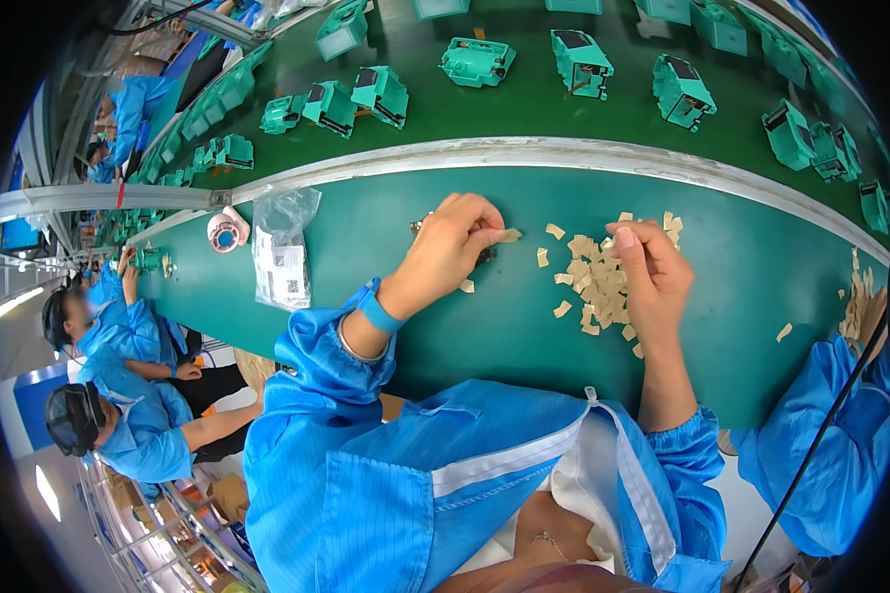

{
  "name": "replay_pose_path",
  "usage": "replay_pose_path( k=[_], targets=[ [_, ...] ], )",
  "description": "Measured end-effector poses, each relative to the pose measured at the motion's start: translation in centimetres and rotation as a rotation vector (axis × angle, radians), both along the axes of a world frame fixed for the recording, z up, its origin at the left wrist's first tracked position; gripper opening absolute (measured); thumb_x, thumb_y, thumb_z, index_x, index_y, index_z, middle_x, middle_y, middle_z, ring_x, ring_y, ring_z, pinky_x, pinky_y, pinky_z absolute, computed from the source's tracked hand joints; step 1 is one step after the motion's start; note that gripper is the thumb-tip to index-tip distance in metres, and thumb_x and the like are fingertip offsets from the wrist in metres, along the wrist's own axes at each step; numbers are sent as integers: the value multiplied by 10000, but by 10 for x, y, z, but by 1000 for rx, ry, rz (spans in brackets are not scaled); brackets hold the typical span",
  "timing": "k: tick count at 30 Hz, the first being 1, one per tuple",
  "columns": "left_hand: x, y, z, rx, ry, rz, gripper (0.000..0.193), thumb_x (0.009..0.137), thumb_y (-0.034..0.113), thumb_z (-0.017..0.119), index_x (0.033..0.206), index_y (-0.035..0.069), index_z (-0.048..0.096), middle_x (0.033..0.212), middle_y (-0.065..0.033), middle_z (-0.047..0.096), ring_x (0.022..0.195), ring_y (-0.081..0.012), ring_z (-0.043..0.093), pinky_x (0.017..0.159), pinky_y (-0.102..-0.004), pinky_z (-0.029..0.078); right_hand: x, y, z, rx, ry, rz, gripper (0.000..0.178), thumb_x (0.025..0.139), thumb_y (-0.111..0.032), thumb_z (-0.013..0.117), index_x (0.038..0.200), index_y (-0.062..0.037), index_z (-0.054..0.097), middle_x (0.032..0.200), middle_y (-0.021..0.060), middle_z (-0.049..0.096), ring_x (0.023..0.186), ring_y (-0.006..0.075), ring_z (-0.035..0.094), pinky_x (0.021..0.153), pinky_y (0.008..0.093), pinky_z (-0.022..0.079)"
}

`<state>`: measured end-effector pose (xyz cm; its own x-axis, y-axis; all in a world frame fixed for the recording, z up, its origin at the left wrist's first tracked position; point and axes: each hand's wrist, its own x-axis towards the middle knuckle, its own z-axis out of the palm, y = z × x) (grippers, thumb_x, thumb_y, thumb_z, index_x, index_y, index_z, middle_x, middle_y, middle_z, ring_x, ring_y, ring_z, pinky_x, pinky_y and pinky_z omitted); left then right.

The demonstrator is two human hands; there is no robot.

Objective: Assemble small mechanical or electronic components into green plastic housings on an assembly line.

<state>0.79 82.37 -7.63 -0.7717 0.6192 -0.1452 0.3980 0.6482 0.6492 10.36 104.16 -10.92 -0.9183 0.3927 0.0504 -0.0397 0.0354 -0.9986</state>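
Observation:
My left hand [447, 252], wearing a blue wrist strap [378, 310], pinches a small beige piece [509, 235] that looks like cut tape or paper. Beneath that hand lies a dark object [485, 256], mostly covered, so its kind is hidden. To the right, a loose pile of similar beige pieces [595, 287] is spread on the green table. My right hand [655, 282] hovers over the right side of this pile with thumb and forefinger pinched together. What those fingertips hold, if anything, is too small to make out.
Left of my hands are a clear plastic bag [283, 252] with a printed label and a tape roll [225, 233]. Past the metal rail [524, 150], a belt carries green plastic housings [478, 62]. Co-workers sit at the left [138, 415] and right [821, 445].

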Motion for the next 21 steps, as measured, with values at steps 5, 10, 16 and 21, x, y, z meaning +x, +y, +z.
replay_pose_path(
  k=[5, 10, 16, 21],
  targets=[
    [2, -3, 7, 84, -122, 131, 120, 876, 32, 559, 988, 9, 596, 809, -40, 606, 684, -80, 562, 598, -241, 452, 0, -6, 2, 33, 23, 85, 115, 877, -103, 606, 877, 4, 650, 703, 20, 562, 612, 69, 478, 536, 211, 372],
    [7, -5, 5, 155, -364, 288, 144, 902, 41, 535, 1032, -18, 553, 810, -59, 600, 657, -97, 583, 577, -223, 469, 3, -9, -3, -56, -15, 144, 106, 869, -105, 617, 881, -6, 654, 723, 14, 579, 634, 66, 501, 540, 204, 382],
    [28, 14, 19, 452, -590, 475, 125, 904, 80, 557, 995, -4, 540, 841, -69, 592, 597, -111, 582, 513, -210, 448, 3, -36, -1, -287, -164, 268, 121, 825, -117, 673, 907, -29, 663, 773, -2, 589, 678, 53, 527, 548, 196, 396],
    [45, 22, 11, 557, -632, 472, 100, 903, 92, 565, 968, 20, 542, 903, -44, 586, 579, -102, 556, 521, -217, 439, 4, -44, 2, -325, -230, 285, 132, 812, -110, 686, 908, -24, 656, 771, 2, 597, 674, 47, 532, 558, 185, 409]
  ],
)
